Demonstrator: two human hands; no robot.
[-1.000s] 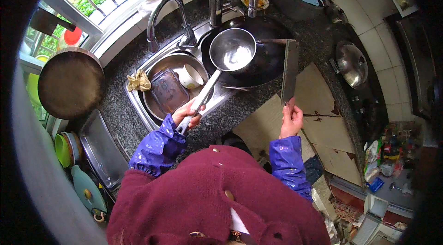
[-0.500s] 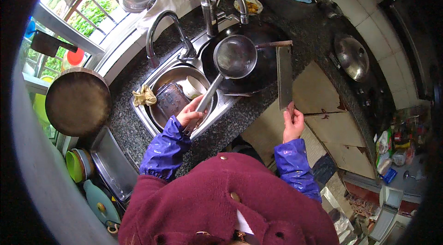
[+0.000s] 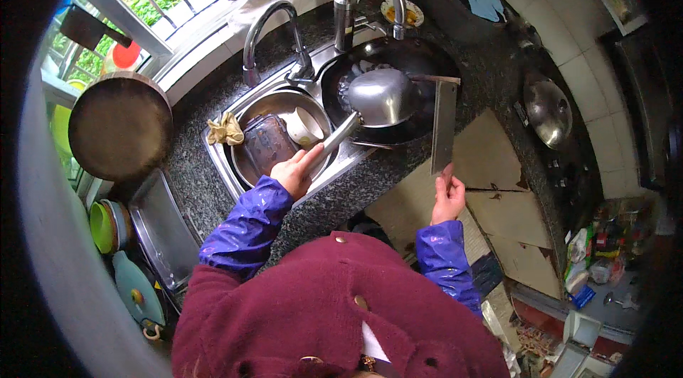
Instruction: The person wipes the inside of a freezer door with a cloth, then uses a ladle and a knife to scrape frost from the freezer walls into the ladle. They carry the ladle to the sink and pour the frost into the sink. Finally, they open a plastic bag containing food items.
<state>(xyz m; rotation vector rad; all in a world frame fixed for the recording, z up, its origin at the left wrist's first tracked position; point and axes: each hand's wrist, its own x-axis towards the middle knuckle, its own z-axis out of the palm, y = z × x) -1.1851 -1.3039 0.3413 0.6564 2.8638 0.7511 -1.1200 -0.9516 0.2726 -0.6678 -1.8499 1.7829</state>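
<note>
My left hand (image 3: 293, 176) is closed round the long handle of a metal ladle (image 3: 385, 98). The ladle's bowl is tipped over, its rounded underside up, above a large dark wok (image 3: 338, 86) in the right sink basin. My right hand (image 3: 448, 197) pinches the near end of a cleaver's blade (image 3: 444, 129). The cleaver's thin handle points left at the far end, close to the ladle bowl; whether they touch I cannot tell. In the left basin a steel bowl (image 3: 250, 111) holds a dark rectangular container (image 3: 267, 145) and a white cup (image 3: 306, 126).
Two faucets (image 3: 346, 19) (image 3: 300, 58) arch over the sink. A yellowish cloth (image 3: 225, 129) lies at the sink's left edge. To the left stand a round wooden board (image 3: 121, 125) and a metal tray (image 3: 167, 229). A steel lid (image 3: 546, 111) sits on the right counter.
My left hand has turned the ladle over, so its bowl now faces down, slightly farther right. The right hand's grip on the cleaver is unchanged. The whole view has shifted slightly.
</note>
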